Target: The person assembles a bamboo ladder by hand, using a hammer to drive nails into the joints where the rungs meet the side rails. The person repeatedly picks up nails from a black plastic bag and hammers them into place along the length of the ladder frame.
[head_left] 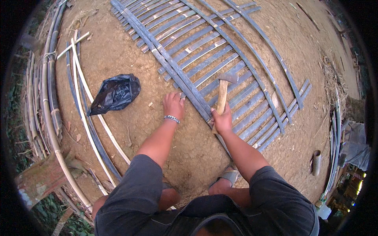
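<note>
My right hand (223, 118) is wrapped round the pale wooden handle of a hatchet (223, 92), its dark metal head raised above the slats. On the ground lies a lattice of dark bamboo slats (214, 65), crossed by long split-bamboo rails (173, 67). My left hand (173, 105), with a chain bracelet at the wrist, is at the lattice's near left edge. Its fingers are closed at the end of a bamboo slat (182, 94) that juts out past the rail; the fingertips are partly hidden.
Left of my left hand, a crumpled black plastic bag (118, 92) rests by pale bamboo strips (87, 88). Long bamboo poles (47, 94) lie along the far left. To the right are a short bamboo tube (316, 163) and bundled strips (336, 145). My sandalled foot (227, 177) is near the lattice.
</note>
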